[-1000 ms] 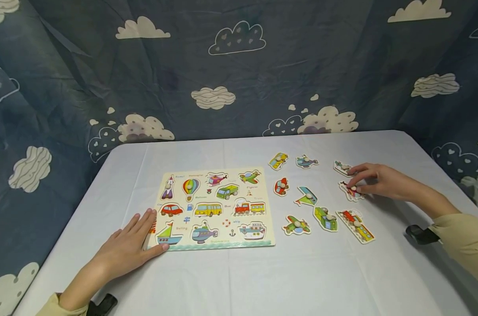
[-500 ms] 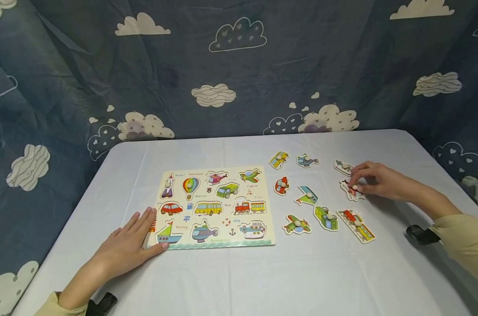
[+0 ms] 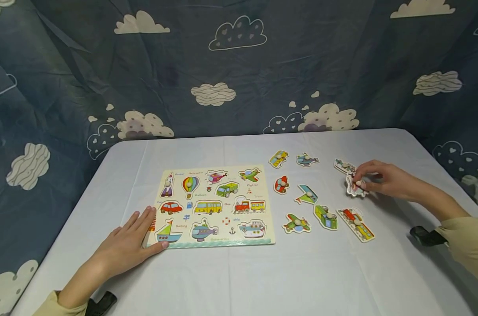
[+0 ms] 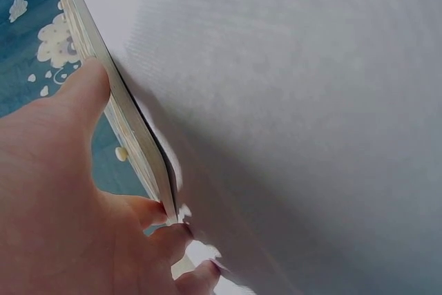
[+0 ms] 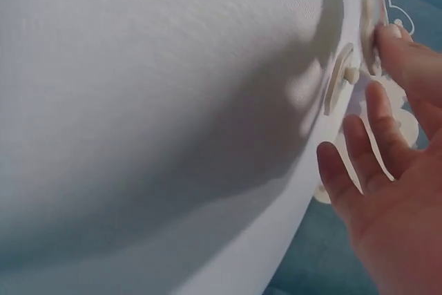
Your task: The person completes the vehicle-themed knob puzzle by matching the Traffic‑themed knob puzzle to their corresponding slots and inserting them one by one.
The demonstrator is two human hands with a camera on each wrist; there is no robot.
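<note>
On the white table lies a puzzle board [image 3: 207,241] printed with vehicles. My left hand [image 3: 124,245] rests on its left edge, fingers spread and thumb at the front corner. In the left wrist view that thumb [image 4: 86,94] lies along the board's edge. At the right, my right hand [image 3: 385,180] pinches a helicopter puzzle piece [image 3: 353,189] by its knob with thumb and index finger, the hand partly covering its picture. The piece is tilted and close over the table. Right behind it lies the ship piece [image 3: 343,166], overlapped by it in the head view.
Several knobbed pieces lie between board and right hand: bus [image 3: 278,159], submarine [image 3: 307,159], car [image 3: 281,185], sailboat [image 3: 307,195], plane [image 3: 296,223], truck [image 3: 325,218] and train [image 3: 356,224]. A dark cloud-patterned cloth [image 3: 239,66] hangs behind the table.
My right hand has taken the helicopter piece slightly to the right and turned it, bringing it nearer the ship piece. The left hand and the board stay put.
</note>
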